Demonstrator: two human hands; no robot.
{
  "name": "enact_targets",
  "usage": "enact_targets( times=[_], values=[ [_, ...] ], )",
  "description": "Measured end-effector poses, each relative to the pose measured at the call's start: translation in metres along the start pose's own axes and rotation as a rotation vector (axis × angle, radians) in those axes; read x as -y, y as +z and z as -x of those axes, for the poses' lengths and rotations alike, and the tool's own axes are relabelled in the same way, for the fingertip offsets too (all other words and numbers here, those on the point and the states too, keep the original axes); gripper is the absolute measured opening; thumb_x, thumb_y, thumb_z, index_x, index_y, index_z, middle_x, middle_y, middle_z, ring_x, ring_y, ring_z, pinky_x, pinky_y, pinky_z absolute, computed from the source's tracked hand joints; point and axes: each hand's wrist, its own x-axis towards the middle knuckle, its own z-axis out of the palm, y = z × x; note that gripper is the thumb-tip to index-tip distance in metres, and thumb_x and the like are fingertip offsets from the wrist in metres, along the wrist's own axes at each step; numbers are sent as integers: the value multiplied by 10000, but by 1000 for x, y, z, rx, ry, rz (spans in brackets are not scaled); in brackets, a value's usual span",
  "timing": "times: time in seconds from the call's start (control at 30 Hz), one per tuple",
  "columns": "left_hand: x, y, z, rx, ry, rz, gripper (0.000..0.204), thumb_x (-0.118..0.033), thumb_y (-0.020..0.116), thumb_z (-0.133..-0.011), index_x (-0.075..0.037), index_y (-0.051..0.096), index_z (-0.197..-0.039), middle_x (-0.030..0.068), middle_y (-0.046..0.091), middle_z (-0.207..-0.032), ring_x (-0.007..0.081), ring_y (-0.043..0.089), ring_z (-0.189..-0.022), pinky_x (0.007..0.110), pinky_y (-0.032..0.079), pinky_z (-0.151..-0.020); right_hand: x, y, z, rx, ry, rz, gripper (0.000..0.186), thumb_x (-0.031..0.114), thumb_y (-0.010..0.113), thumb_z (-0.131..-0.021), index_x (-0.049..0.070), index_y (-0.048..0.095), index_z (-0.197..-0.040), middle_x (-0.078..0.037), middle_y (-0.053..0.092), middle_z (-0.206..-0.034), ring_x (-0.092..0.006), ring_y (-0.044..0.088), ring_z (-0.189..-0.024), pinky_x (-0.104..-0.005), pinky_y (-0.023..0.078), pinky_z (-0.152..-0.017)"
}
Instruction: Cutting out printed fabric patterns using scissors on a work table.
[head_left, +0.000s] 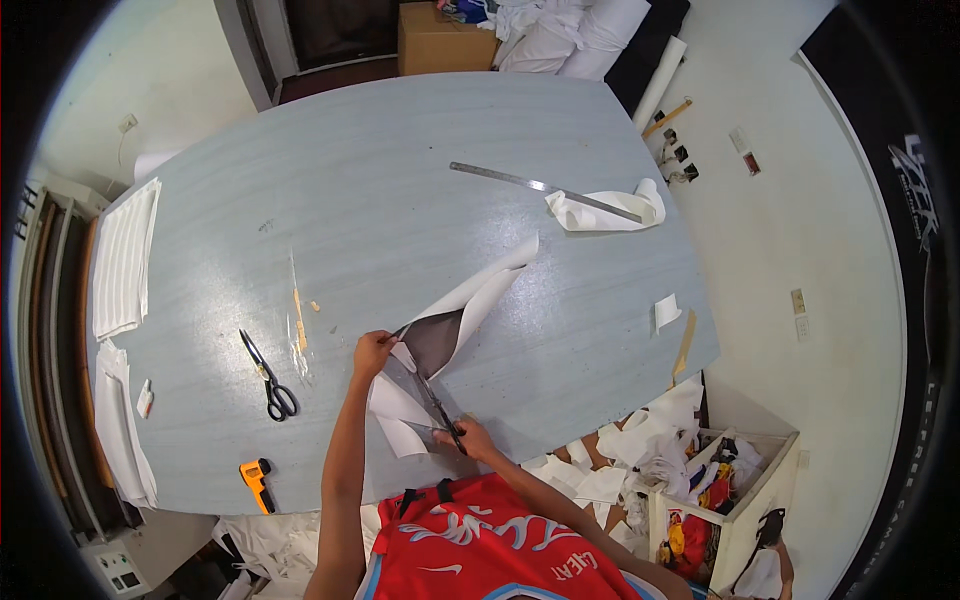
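Observation:
In my right hand (472, 440) is a pair of dark-handled scissors (437, 402), blades pointing up and away from me at a curled sheet (484, 300). White shows on most of the sheet, with a dark grey patch (434, 342) in its middle. My left hand (374, 353) pinches the sheet's left edge near the blade tips. Toward me, a loose white flap (398, 425) of the material hangs below the blades. A second pair of black-handled scissors (268, 378) lies on the table to my left.
The blue-grey table (300, 180) bears a metal ruler (520, 182) across a curled white piece (605, 212), an orange-and-black handheld tool (257, 485), and stacked white sheets (127, 262) at left. Scraps (600, 482) and an open box of cloth (718, 490) lie beyond its near right edge.

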Motion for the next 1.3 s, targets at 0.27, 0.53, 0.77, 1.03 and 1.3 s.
enact_targets(
  times=[0.27, 0.53, 0.77, 1.03, 1.3],
  values=[
    [-20, -14, -13, 106, -51, -285, 239, -300, 705, -795, -84, 735, -893, 128, 705, -794, 270, 687, -755, 381, 518, -681, 9, -13, -10, 17, -23, -43, 682, 653, 694, -745, -6, 576, -616, -155, 533, -566, -264, 504, -539, -395, 413, -563],
    [-33, -26, -32, 169, 26, -288, 247, -322, 709, -784, -105, 746, -896, 87, 719, -799, 234, 689, -748, 343, 522, -672, 0, -23, -26, 50, -32, -47, 672, 635, 704, -748, -9, 559, -623, -132, 492, -546, -235, 465, -526, -385, 392, -545],
    [-56, -17, -9, 215, 143, -168, 391, -343, 758, -749, -52, 702, -1003, 114, 715, -891, 250, 670, -785, 351, 517, -708, 16, -35, -27, 78, 6, 26, 684, 662, 677, -748, -9, 561, -688, -154, 498, -592, -252, 482, -563, -391, 409, -579],
    [-26, -18, -27, 245, 47, -152, 260, -259, 623, -860, -13, 701, -895, 205, 662, -774, 336, 649, -739, 419, 491, -683, 11, -20, -32, 54, -22, -43, 644, 621, 661, -796, 11, 542, -631, -96, 483, -559, -192, 464, -560, -359, 393, -569],
    [-10, -11, -43, 278, 89, -357, 267, -281, 660, -819, -36, 711, -913, 196, 671, -801, 355, 649, -757, 424, 504, -677, 24, -19, -33, 55, 6, -72, 623, 600, 682, -792, 6, 570, -640, -99, 521, -574, -197, 490, -565, -366, 402, -575]
  ],
)
